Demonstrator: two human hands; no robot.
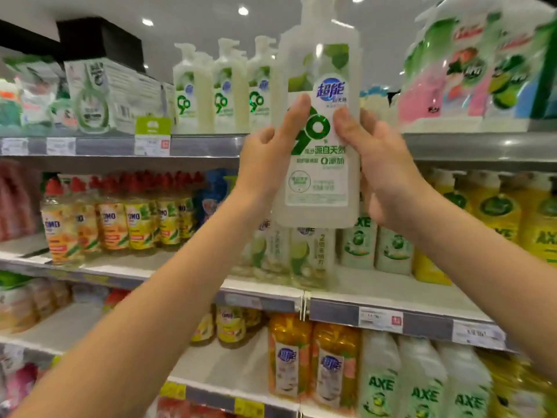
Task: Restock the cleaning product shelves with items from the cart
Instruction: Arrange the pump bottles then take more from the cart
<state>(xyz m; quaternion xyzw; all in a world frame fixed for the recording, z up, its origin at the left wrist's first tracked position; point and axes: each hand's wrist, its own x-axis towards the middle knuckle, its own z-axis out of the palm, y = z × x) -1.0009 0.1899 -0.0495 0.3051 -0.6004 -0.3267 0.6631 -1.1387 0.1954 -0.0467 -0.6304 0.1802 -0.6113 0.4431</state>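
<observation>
— What takes up most of the view?
— Store shelving packed with dish soap. The top shelf (208,145) carries a row of white pump bottles (229,95) with green "90" labels. On the left of the middle shelf (391,292) are OMO bottles (114,226), with yellow AXE bottles (497,206) far right. On the shelf below that are orange bottles (313,360) and white AXE bottles (422,384).

— And the one being stocked?
— A white pump bottle of dish soap (319,179) with the same "90" label. It is held upright in the air in front of the top shelf's edge, just right of the matching row. It rests on no shelf.

— How is it held?
— The left grip (268,164) wraps its left side, with the forefinger stretched up over the label. The right grip (388,173) clasps the right side, thumb on the front and fingers behind.

— Anything smaller?
— A green tag (152,128) hangs at the top rail, and a white price label (380,319) sits on the middle shelf's front edge.
</observation>
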